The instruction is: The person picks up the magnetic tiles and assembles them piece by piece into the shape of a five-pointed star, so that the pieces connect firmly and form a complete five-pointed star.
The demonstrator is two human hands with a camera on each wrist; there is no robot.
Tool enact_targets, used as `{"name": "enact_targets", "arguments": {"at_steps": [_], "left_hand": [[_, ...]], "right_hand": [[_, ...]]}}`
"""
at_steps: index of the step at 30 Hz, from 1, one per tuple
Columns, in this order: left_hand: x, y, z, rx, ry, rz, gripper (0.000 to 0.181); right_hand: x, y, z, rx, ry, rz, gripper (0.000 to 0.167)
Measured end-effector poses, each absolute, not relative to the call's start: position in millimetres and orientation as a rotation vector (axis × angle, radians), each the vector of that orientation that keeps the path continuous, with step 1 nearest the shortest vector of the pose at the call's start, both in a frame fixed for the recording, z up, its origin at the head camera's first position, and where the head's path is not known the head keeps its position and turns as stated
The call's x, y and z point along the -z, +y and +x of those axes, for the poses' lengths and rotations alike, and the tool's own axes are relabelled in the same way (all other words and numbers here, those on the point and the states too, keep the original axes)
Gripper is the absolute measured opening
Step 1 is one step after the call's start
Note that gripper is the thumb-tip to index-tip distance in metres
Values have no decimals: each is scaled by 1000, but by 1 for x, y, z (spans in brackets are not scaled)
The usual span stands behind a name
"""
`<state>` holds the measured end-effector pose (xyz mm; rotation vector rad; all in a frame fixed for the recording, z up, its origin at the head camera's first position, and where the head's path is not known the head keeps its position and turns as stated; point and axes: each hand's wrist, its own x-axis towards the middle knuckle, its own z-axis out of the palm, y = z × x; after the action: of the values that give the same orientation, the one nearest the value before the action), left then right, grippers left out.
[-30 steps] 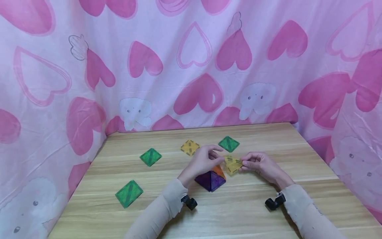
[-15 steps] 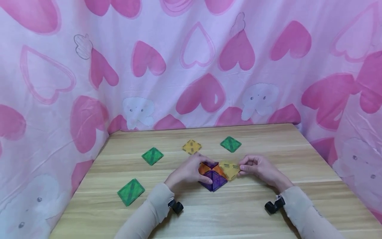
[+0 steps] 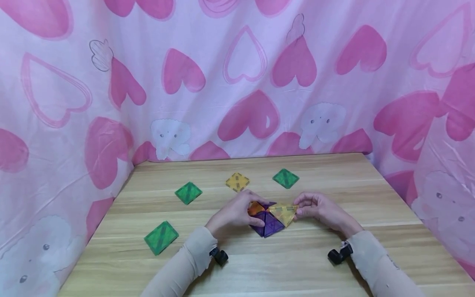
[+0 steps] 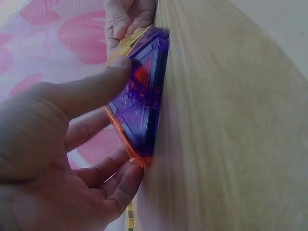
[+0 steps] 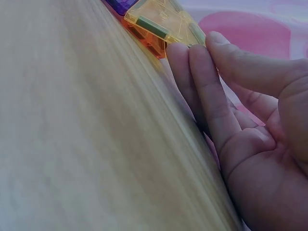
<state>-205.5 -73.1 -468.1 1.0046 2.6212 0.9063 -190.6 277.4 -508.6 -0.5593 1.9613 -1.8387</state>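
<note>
A low raised shape of purple tiles (image 3: 272,225) and orange tiles (image 3: 255,208) sits mid-table. The left hand (image 3: 234,212) grips its left side, thumb on a purple tile (image 4: 139,113) and other fingers round the orange edge (image 4: 126,142) in the left wrist view. Against the shape's right side leans a clear yellow tile (image 3: 283,213), overlapping the orange there. The right hand (image 3: 322,211) pinches that tile's outer corner between thumb and fingertips; in the right wrist view the yellow tile (image 5: 161,21) lies tilted over an orange one (image 5: 149,42).
Green tiles lie on the wooden table (image 3: 282,268): one at the near left (image 3: 161,238), one further back (image 3: 188,192), one at the back right (image 3: 285,178). A yellow square tile (image 3: 237,182) lies behind the left hand. A pink heart-print cloth (image 3: 208,107) hangs behind.
The left hand has moved down and left from the yellow tile onto the shape and now grips it. The right hand has brought the yellow tile left and lower, over the shape's right side.
</note>
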Motion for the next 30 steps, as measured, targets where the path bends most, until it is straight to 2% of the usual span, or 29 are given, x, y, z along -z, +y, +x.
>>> {"name": "enact_targets", "arguments": {"at_steps": [3, 12, 21, 30], "left_hand": [[468, -71, -204, -894, 2614, 1014, 61], [470, -66, -199, -910, 2638, 966, 64], [469, -64, -195, -877, 2700, 849, 89], [469, -69, -201, -879, 2637, 888, 95]], "right_hand": [[508, 278, -190, 1850, 1948, -545, 42], [508, 276, -190, 1825, 2050, -473, 41], [507, 276, -199, 1879, 2403, -249, 44], [511, 273, -217, 1642, 2789, -171, 49]]}}
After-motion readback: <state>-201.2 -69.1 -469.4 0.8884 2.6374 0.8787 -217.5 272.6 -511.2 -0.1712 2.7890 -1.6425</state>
